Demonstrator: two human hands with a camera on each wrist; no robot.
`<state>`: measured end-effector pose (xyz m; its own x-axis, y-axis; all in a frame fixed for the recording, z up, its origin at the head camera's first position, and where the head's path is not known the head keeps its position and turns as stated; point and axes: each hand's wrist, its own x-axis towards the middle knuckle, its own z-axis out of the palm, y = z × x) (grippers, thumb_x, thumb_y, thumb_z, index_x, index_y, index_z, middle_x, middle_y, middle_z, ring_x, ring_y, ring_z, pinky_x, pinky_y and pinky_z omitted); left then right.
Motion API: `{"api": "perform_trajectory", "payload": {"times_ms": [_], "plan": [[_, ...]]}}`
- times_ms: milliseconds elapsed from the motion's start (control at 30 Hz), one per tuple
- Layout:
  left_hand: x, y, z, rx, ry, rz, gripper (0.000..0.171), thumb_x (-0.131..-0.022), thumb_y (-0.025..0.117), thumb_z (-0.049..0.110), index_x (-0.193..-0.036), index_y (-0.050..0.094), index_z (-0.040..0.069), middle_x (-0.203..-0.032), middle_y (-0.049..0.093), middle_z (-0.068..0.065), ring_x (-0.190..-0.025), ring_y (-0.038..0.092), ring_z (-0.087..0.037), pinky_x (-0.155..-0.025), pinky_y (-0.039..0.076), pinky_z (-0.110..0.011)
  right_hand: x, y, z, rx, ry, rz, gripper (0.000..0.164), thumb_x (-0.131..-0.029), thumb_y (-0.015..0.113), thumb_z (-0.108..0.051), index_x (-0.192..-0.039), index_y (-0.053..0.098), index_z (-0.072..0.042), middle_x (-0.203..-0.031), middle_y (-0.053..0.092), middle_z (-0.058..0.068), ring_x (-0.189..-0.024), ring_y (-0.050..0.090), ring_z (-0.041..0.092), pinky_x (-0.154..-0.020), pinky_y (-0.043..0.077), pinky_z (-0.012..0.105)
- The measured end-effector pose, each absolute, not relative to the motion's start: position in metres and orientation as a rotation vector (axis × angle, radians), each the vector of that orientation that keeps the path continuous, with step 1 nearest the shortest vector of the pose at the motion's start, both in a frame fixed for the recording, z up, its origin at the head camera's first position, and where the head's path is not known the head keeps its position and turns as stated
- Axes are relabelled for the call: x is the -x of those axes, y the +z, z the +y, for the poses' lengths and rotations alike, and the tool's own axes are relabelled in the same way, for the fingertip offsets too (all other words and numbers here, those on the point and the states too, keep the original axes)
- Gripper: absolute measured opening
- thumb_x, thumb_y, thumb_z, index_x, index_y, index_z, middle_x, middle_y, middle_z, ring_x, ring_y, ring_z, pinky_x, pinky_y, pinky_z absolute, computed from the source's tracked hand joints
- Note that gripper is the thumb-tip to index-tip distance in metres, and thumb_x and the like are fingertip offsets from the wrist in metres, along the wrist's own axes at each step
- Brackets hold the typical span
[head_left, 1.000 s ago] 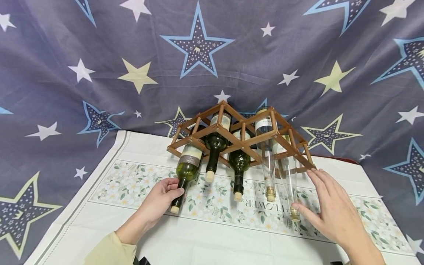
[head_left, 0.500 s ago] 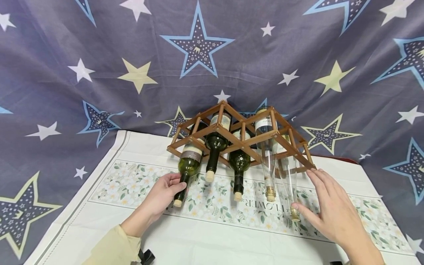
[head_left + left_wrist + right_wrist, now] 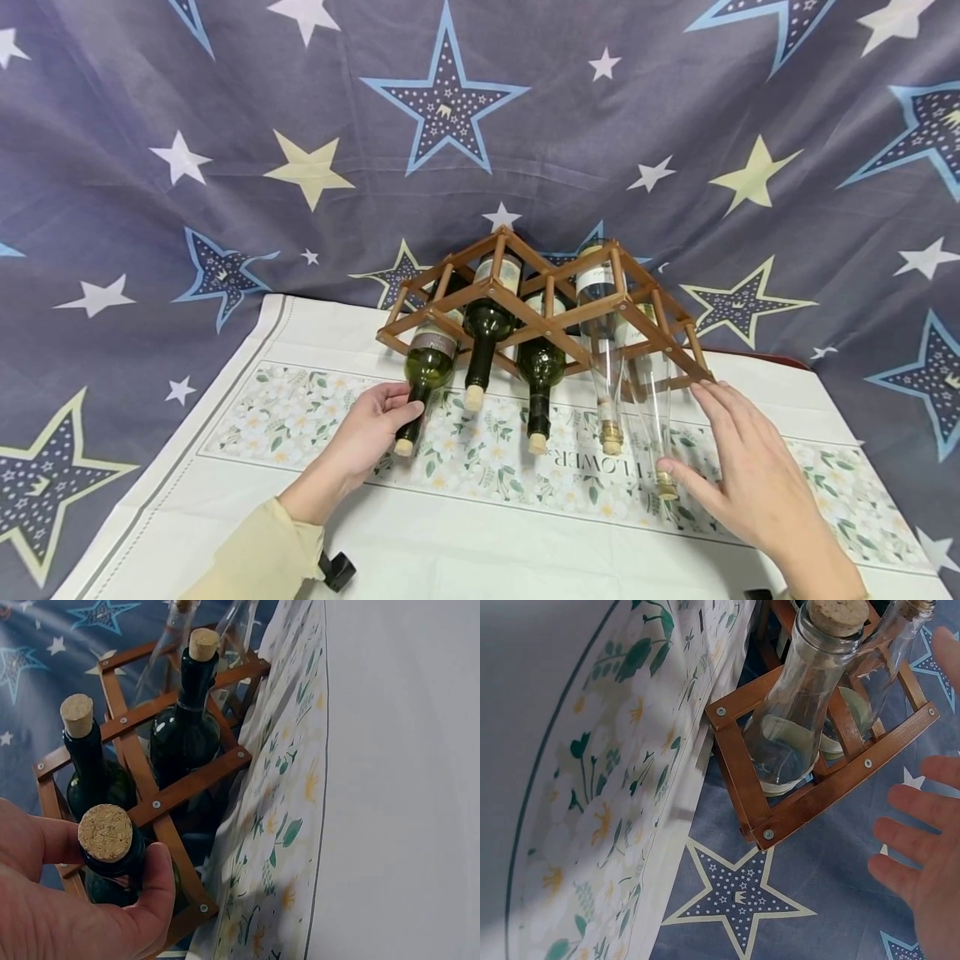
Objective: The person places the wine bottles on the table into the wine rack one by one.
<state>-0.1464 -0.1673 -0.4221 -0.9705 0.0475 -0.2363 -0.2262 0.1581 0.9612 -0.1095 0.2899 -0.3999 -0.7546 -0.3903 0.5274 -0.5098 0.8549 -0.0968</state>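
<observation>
My left hand (image 3: 375,433) grips the neck of a green wine bottle (image 3: 429,367), its cork facing me. That bottle lies in the leftmost slot of a wooden wine rack (image 3: 558,321). In the left wrist view, thumb and fingers pinch the neck just below the cork (image 3: 106,832). Two more dark green bottles, one (image 3: 489,321) high and one (image 3: 542,367) lower, lie in the middle slots. Two clear glass bottles (image 3: 606,358) fill the right side. My right hand (image 3: 757,475) is spread, its fingertips at the rack's right corner and its thumb by the rightmost clear bottle (image 3: 799,705).
The rack stands on a white tablecloth (image 3: 525,542) with a floral printed band. Right behind it hangs a dark star-patterned cloth (image 3: 247,150). A small black object (image 3: 337,572) shows beside the left sleeve.
My left hand has pushed the leftmost green bottle deeper into the rack, away from me. The right hand has stayed at the rack's right corner.
</observation>
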Motion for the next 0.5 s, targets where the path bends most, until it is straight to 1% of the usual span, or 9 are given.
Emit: {"api": "perform_trajectory", "payload": {"times_ms": [133,500], "plan": [[0.1487,-0.4211,-0.1663,0.179,1.912,2.218,0.056,-0.100,0.058,0.016,-0.144,0.036,-0.012,-0.133,0.051,-0.025,-0.123,0.050,-0.032,-0.106,0.039,-0.043,0.1097,-0.3999,0.2898,-0.652,0.321,-2.532,0.102,-0.075,0.076,-0.057,-0.154,0.038,-0.005,-0.148,0.042,0.021,-0.137,0.036,0.040,-0.115,0.024,0.049],[0.1564,-0.4229,-0.1661,0.182,1.911,2.204,0.057,-0.101,0.056,0.017,-0.146,0.035,-0.010,-0.136,0.047,-0.024,-0.129,0.045,-0.033,-0.108,0.037,-0.045,0.1099,-0.3997,0.2904,-0.651,0.319,-2.523,0.102,-0.075,0.076,-0.058,-0.154,0.038,-0.005,-0.147,0.043,0.021,-0.136,0.037,0.041,-0.113,0.026,0.051]]}}
